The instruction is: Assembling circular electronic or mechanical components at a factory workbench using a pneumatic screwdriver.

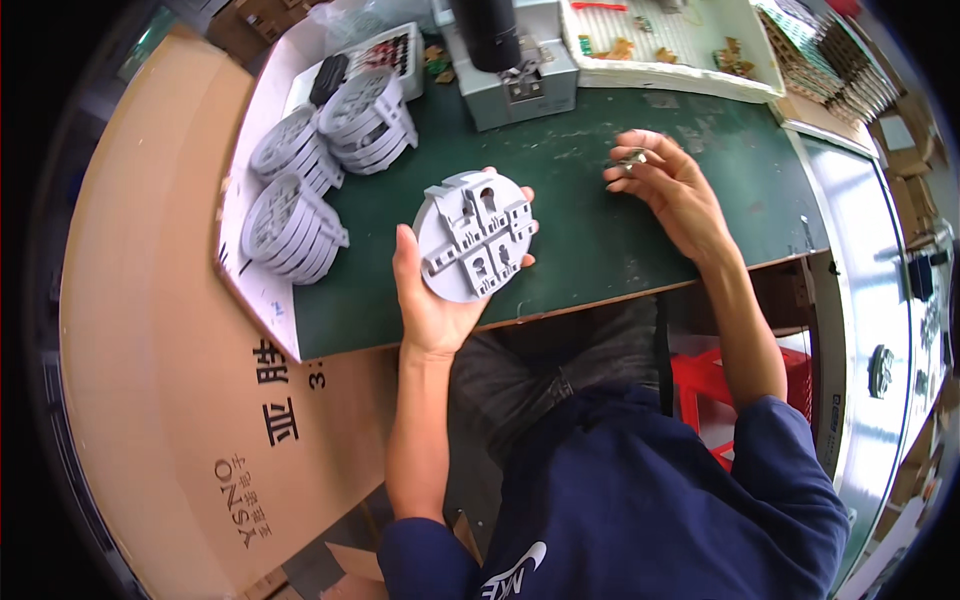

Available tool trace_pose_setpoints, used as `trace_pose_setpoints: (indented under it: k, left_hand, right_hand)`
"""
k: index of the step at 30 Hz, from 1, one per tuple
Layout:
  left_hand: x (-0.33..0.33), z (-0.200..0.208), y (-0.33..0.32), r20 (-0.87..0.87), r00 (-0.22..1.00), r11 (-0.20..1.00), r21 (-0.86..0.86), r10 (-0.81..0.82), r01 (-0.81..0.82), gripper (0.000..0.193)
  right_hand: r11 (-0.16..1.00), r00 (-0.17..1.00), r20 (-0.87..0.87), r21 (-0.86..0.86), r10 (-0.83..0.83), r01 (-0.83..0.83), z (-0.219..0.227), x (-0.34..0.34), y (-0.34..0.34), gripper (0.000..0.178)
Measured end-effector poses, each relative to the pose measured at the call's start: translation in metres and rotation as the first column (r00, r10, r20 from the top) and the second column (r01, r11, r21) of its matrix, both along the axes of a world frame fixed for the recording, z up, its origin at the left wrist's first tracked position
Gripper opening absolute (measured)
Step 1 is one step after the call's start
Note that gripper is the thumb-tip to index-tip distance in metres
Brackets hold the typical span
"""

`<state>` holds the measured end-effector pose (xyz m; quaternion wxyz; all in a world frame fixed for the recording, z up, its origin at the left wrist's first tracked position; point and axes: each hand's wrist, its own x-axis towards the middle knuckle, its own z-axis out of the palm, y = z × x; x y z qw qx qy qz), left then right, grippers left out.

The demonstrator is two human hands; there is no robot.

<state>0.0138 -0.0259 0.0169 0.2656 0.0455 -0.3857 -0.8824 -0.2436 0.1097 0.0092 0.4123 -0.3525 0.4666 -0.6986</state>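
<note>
Got the grey disc (pixel 474 236) tipped up in my left hand (pixel 432 300), right at the worktop (pixel 600 240) edge, ribbed face toward me so I can see the slots. Right hand (pixel 672 185) pinches a small metal bit (pixel 632 158). Open mat between them; disc stacks (pixel 320 170) sit far left.

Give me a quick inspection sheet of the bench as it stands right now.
Surface: green bench mat, scuffed, over a table.
Job's things: round grey plastic part, ribbed face up, in the left hand; small metal piece pinched in the right hand.
Clutter: stacks of like grey discs at left; grey metal press; white tray of small parts.
Grippers: both hands occupied.
Cables: nothing seen.
Surroundings: cardboard sheet at left, red stool under the table.
</note>
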Motion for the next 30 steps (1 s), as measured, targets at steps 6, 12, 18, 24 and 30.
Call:
trace_pose_setpoints:
  k: [6,12,18,24,30]
  left_hand:
    - [0.016,-0.01,0.002,-0.104,0.995,0.97,0.242,0.01,0.015,0.098]
    - [0.027,-0.011,-0.004,-0.129,0.992,0.981,0.192,-0.01,0.035,0.098]
    - [0.031,-0.012,-0.009,-0.077,0.996,0.993,0.105,-0.042,0.05,0.103]
    - [0.022,-0.009,-0.009,-0.047,0.997,0.996,0.062,-0.068,0.071,0.104]
    - [0.068,0.005,0.0,0.034,0.997,0.995,-0.086,0.062,-0.059,0.105]
  right_hand:
    - [0.997,0.994,-0.107,0.074,-0.005,0.013,0.006,0.009,-0.004,0.037]
    - [0.977,0.911,-0.41,0.174,-0.041,0.122,-0.001,0.015,-0.007,0.037]
    - [0.924,0.613,-0.788,0.189,-0.058,0.331,0.012,0.024,-0.002,0.029]
    - [0.966,0.809,-0.579,0.135,-0.104,0.22,0.008,0.015,0.003,0.028]
    - [0.981,0.805,-0.593,0.145,-0.017,0.128,0.003,0.016,-0.003,0.031]
